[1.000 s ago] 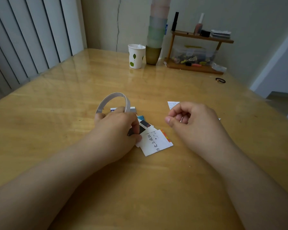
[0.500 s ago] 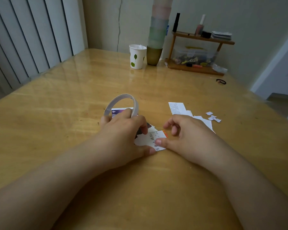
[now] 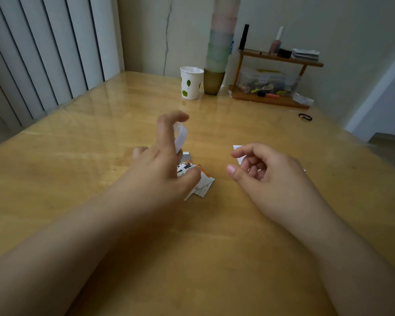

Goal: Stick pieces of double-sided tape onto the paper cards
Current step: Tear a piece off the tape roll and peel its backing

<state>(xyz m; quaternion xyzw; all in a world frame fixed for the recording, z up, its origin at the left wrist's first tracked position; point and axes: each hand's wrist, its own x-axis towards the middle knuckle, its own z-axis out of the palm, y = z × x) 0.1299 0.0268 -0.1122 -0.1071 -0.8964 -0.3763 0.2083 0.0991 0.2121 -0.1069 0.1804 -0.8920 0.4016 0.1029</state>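
1. The left hand (image 3: pixel 162 163) is blurred. Its forefinger is raised and hooked, and a pale ring of double-sided tape (image 3: pixel 180 138) sits against that finger's inner side. Whether the fingers actually clasp the ring or it merely hangs on them cannot be told.
2. The left thumb reaches out toward the right, its tip lying over the small heap of paper cards (image 3: pixel 202 183).
3. The cards lie overlapping on the wooden table (image 3: pixel 78 169), directly under and just right of the left thumb. The nearest one is white with dark print, and an orange edge shows beside the thumb tip.
4. The right hand (image 3: pixel 267 176) is apart from the cards, to their right, with a bare strip of table between it and the left thumb. Its fingers are curled inward, thumb and forefinger pointing left and not meeting. Nothing can be seen between them.
5. White paper scraps (image 3: pixel 237 148) show just beyond the right forefinger, partly hidden by the hand.
6. Well beyond both hands, at the table's far edge, stand a paper cup with green leaf print (image 3: pixel 191 83), a stack of coloured cups (image 3: pixel 219 53) touching it on its right, and a small wooden shelf (image 3: pixel 276 76) with clutter.
7. A black hair tie (image 3: pixel 305 117) lies far off beyond the right hand.
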